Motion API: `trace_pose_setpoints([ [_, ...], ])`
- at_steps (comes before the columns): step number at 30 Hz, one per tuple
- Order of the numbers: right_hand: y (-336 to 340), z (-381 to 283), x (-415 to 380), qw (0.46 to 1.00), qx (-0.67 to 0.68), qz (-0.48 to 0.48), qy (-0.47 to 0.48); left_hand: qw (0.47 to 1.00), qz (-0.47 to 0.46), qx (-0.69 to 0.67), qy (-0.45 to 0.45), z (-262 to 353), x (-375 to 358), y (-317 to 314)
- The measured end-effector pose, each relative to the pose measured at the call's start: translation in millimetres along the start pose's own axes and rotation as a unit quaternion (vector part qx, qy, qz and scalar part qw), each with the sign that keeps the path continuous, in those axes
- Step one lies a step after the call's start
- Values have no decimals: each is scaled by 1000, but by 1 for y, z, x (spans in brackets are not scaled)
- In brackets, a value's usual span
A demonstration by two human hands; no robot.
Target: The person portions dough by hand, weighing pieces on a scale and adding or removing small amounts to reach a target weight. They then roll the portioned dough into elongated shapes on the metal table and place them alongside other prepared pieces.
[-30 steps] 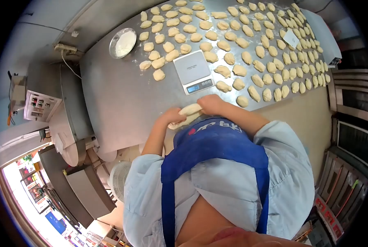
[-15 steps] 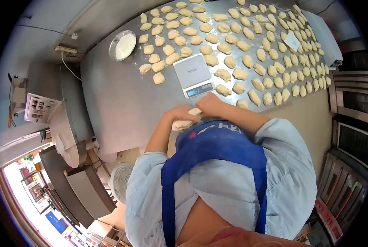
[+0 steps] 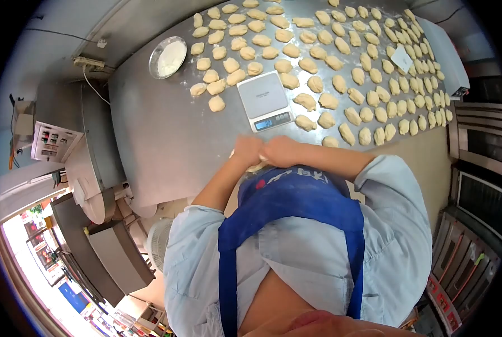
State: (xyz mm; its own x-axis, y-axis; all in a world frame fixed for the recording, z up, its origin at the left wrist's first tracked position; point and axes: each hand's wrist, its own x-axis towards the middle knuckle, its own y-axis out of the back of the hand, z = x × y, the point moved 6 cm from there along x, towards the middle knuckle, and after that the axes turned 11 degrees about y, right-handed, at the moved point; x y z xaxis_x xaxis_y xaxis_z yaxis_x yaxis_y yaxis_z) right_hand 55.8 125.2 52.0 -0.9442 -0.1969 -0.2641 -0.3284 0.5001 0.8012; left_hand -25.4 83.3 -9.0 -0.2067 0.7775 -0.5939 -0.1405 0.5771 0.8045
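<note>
My left hand point(image 3: 247, 149) and my right hand point(image 3: 280, 151) are pressed together at the front edge of the steel table, close to my apron. Both are closed around a pale lump of dough point(image 3: 256, 167), mostly hidden under the fingers. Motion blurs the left fingertips. Just beyond them stands a white kitchen scale point(image 3: 264, 98) with a lit display and a bare weighing plate. Several rows of dough pieces point(image 3: 306, 101) lie beside and behind the scale, the nearest one point(image 3: 305, 122) at its right front corner.
A round metal bowl of white flour point(image 3: 168, 57) stands at the back left of the steel table point(image 3: 150, 135). A white card point(image 3: 401, 59) lies among the dough pieces on the right. Below the left table edge is a white fan point(image 3: 158, 244).
My hands have come together, the left moving up and slightly right against the right hand. The bit of dough seen between them is now covered.
</note>
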Motion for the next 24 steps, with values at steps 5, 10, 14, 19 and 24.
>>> trace_pose_setpoints([
  [5, 95, -17, 12, 983, 111, 143, 17, 978, 19, -202, 44, -11, 5, -24],
  [10, 48, 89, 43, 932, -123, 341, -13, 915, 204, -343, 60, -34, -40, -14],
  [14, 55, 49, 30, 920, -141, 362, -55, 925, 226, -297, 69, -42, -52, -30],
  [19, 2, 17, 24, 960, 27, 268, 80, 874, 31, -439, 203, -46, -33, -38],
  [24, 8, 16, 2, 946, -133, 288, 71, 800, 0, -599, 36, -21, -34, -9],
])
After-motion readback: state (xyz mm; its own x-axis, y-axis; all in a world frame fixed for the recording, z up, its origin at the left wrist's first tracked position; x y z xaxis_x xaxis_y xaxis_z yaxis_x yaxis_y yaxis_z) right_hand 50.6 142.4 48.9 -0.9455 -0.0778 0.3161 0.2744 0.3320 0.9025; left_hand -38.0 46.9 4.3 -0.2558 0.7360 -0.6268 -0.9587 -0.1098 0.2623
